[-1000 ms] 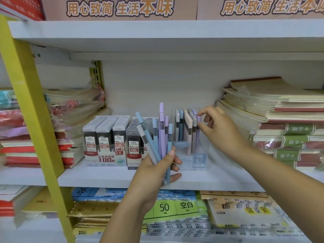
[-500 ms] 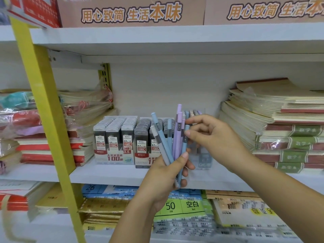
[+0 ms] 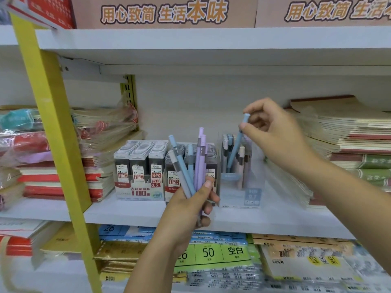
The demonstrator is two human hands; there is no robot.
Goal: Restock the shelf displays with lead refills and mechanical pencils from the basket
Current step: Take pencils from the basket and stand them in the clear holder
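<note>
We take the clear pencil box (image 3: 241, 194) on the white shelf (image 3: 131, 212) as our marker. Just above it our right hand (image 3: 275, 134) pinches the top end of a blue pencil (image 3: 235, 150) between thumb and fingertips. The pencil leans to the right, and its lower end is down inside the box among the pencils (image 3: 241, 159) that stand there upright. To the left of the box and a little in front of it, our left hand (image 3: 186, 206) grips a bunch of pencils (image 3: 191, 166) with the fingers curled round their lower ends. These blue, grey and purple pencils fan upward. Behind that bunch, touching the box on its left, stands a carton of lead refills (image 3: 211, 159), partly hidden. Further left of the box is a second carton of lead refills (image 3: 139, 166), marked 0.5. Well to the left of the box a yellow post (image 3: 55, 134) slants across the shelves, with wrapped notebooks (image 3: 101, 127) just behind it. To the right of the box lies a tall stack of notebooks (image 3: 349, 140), partly behind our right forearm. Below the box, under the shelf, lie flat packs of paper (image 3: 213, 252).
</note>
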